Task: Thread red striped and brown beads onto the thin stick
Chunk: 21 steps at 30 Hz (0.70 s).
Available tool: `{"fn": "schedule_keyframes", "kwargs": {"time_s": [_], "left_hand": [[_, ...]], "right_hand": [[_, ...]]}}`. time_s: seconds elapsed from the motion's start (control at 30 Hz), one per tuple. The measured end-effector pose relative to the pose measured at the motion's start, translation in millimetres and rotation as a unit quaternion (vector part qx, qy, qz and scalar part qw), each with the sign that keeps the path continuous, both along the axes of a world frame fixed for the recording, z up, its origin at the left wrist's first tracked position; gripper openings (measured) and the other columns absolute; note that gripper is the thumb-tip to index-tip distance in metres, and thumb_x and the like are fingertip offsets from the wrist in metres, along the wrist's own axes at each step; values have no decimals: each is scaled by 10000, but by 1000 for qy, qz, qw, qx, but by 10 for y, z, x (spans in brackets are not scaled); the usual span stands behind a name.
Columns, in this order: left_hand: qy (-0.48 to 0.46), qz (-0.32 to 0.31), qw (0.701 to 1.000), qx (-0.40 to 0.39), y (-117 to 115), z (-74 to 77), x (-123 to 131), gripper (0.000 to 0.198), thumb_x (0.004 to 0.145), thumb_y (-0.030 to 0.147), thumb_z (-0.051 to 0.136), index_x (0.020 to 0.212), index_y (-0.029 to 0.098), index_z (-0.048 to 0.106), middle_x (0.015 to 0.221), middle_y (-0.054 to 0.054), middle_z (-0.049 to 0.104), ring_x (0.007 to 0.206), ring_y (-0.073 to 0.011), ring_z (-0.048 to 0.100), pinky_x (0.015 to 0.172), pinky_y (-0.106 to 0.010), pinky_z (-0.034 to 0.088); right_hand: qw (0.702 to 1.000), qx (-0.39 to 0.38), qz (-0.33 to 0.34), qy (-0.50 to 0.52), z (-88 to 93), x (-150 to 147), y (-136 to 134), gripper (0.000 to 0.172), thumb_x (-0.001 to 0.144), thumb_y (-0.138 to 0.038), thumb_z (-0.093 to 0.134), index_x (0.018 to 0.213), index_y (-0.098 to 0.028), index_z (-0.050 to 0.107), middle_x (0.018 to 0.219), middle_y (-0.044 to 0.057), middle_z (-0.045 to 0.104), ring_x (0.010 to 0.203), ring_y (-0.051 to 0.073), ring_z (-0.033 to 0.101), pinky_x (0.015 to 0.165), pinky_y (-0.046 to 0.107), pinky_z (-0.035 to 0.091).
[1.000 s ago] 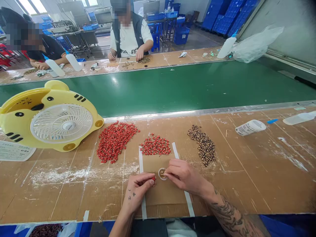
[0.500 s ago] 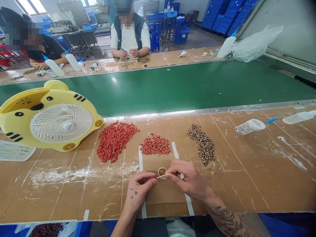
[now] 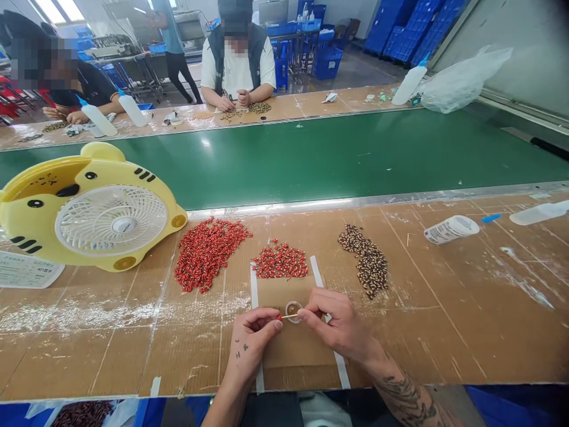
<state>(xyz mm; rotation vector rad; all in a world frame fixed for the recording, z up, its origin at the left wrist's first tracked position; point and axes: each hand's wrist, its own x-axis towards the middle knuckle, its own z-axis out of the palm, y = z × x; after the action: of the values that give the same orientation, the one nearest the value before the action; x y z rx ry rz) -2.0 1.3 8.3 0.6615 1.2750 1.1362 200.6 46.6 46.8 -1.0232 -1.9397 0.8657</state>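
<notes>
The left hand (image 3: 255, 337) pinches a red piece (image 3: 279, 317) just beside the nine o'clock side of a small dish (image 3: 287, 308); the right hand (image 3: 332, 320) is clamped on a thin stick (image 3: 291, 316) reaching it. From the dish, a small red pile (image 3: 281, 262) lies at twelve o'clock, a dark pile (image 3: 370, 264) at two.

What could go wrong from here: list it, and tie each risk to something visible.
The left hand pinches a small red piece at the end of the wooden stick; a slip might drop it or jab a fingertip.
The clear round dish sits close to the right hand's fingertips, so a nudge could shift it.
The smaller red pile lies loose just beyond both hands; a bump might scatter it.
</notes>
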Motion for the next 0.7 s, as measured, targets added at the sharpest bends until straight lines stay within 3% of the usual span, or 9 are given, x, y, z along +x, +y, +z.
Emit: {"fn": "schedule_keyframes", "kwargs": {"time_s": [0.13,0.3,0.43,0.53,0.7], "left_hand": [[-9,4,1000,-2,-3,-13,-2,170,614,246,882,765,189,830,630,-18,745,588,-129,611,593,-214,465],[-19,12,999,-28,-12,-27,-13,238,586,322,910,772,195,835,729,-52,791,669,-161,664,651,-231,505],[-3,13,999,-36,-22,-49,-73,290,566,369,922,784,197,838,736,-55,797,668,-164,669,656,-231,516],[16,5,999,-32,-17,-69,-95,308,562,378,922,784,183,836,732,-61,794,667,-176,672,653,-244,523],[3,-1,1000,-25,26,-72,-53,258,595,341,900,775,170,829,691,-53,780,636,-166,660,637,-236,513]], "right_hand": [[1000,-7,2,-16,4,89,49,396,996,-372,553,660,-169,607,596,-14,521,547,116,475,531,248,330],[990,-13,8,-144,-28,177,136,325,955,-350,624,682,-173,616,654,0,582,625,143,547,587,254,393],[975,-9,-79,-209,-40,496,357,166,957,-244,609,829,-184,697,776,15,670,710,154,616,686,259,471],[937,21,-166,-306,-40,838,625,150,927,-141,581,947,-170,727,939,64,711,887,201,658,828,308,502],[920,23,-158,-357,-91,1107,986,180,871,-120,605,940,-182,760,915,86,717,898,249,664,824,346,514]]}}
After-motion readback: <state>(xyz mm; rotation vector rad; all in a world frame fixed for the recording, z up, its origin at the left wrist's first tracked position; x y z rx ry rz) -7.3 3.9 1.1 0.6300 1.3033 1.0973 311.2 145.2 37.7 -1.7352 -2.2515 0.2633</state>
